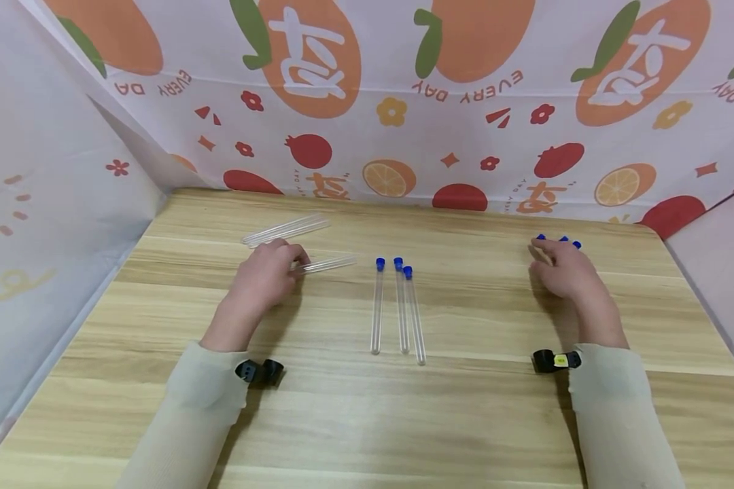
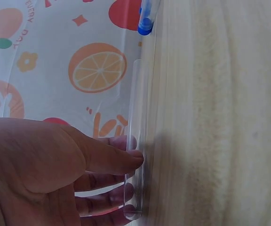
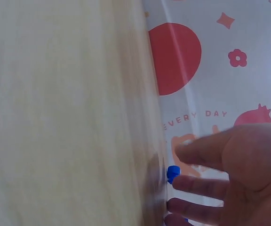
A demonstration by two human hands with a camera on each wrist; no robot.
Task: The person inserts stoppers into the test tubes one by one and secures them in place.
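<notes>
My left hand pinches a clear, uncapped test tube at the left of the table. In the left wrist view the thumb lies across the tube near its rounded end, with the fingers behind it. At the right, my right hand reaches over small blue caps near the table's back edge. Its thumb and fingers are spread apart, and in the right wrist view one blue cap shows right by the fingertips, with nothing gripped.
Three test tubes with blue caps lie in the middle, rounded ends toward me. More uncapped tubes lie together at the back left, beyond my left hand. A fruit-printed cloth hangs behind the wooden table.
</notes>
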